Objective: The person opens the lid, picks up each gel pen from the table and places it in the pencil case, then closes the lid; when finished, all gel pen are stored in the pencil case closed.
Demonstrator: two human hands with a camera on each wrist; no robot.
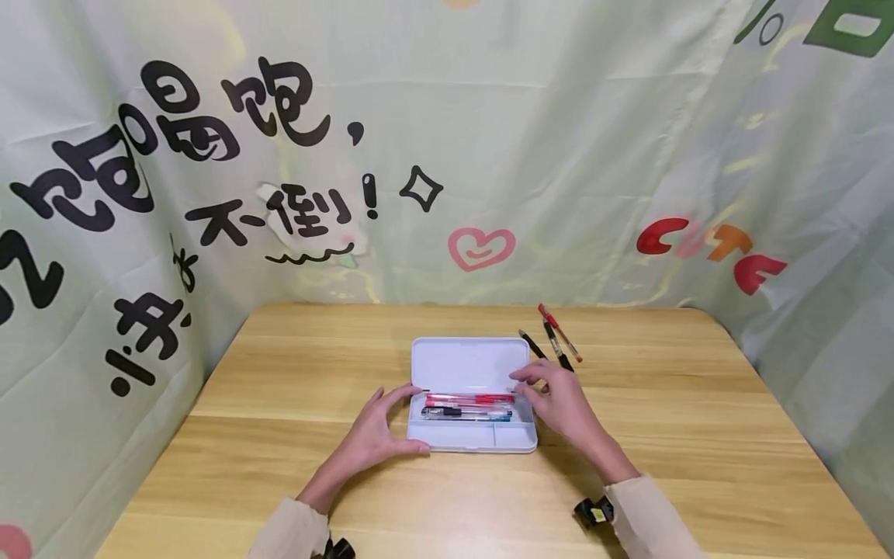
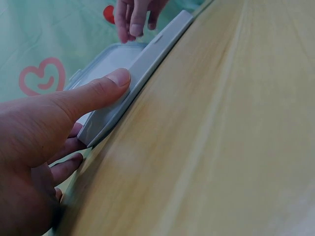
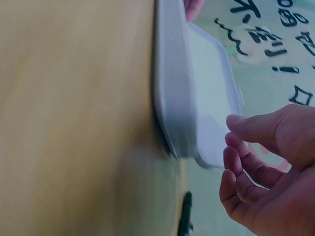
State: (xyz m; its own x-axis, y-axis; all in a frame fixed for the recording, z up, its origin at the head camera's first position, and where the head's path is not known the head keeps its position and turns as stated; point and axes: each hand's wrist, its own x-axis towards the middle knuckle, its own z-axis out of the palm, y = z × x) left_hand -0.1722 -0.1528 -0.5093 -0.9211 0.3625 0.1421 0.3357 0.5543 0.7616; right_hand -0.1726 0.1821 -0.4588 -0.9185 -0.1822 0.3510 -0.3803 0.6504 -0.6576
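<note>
A white pencil case lies on the table with its lid folded back. Red pens and a black-capped pen are in its long back compartment. My left hand grips the case's left end. In the left wrist view its thumb presses the front wall, with the fingers around the far side. Above the case's right side hovers my right hand, fingers loosely bent. Nothing shows between its thumb and fingers in the right wrist view.
Behind the right hand, on the table, lie a red pen, a black-and-clear pen and a dark pen. A printed curtain hangs around the table's back and sides.
</note>
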